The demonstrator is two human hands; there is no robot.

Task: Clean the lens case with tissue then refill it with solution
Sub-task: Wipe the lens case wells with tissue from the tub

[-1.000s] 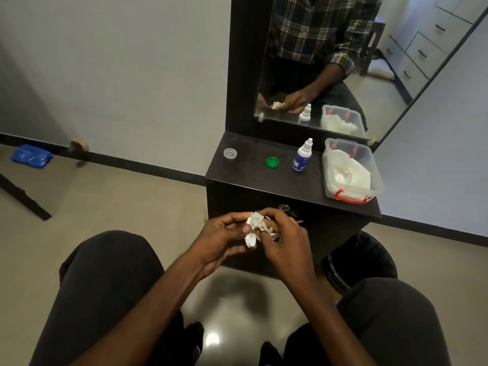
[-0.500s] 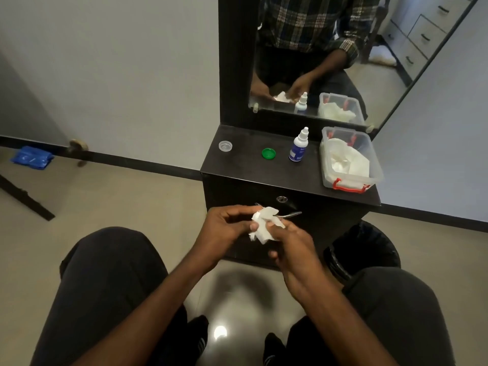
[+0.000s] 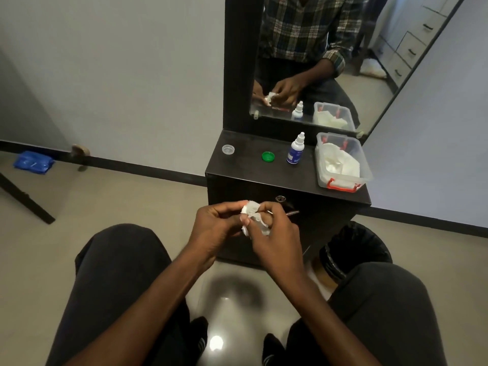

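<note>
Since a second ago, both hands are raised slightly; left hand (image 3: pixel 216 225) and right hand (image 3: pixel 274 231) fingers grip the tissue-wrapped lens case (image 3: pixel 253 217), well below the solution bottle (image 3: pixel 295 150).

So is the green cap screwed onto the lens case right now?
No, the green cap lies by itself on the black dresser top, left of the solution bottle.

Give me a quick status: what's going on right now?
Left hand and right hand both grip tissue over lap. Case hidden inside. Bottle upright on cabinet, untouched. Nothing blocking.
</note>
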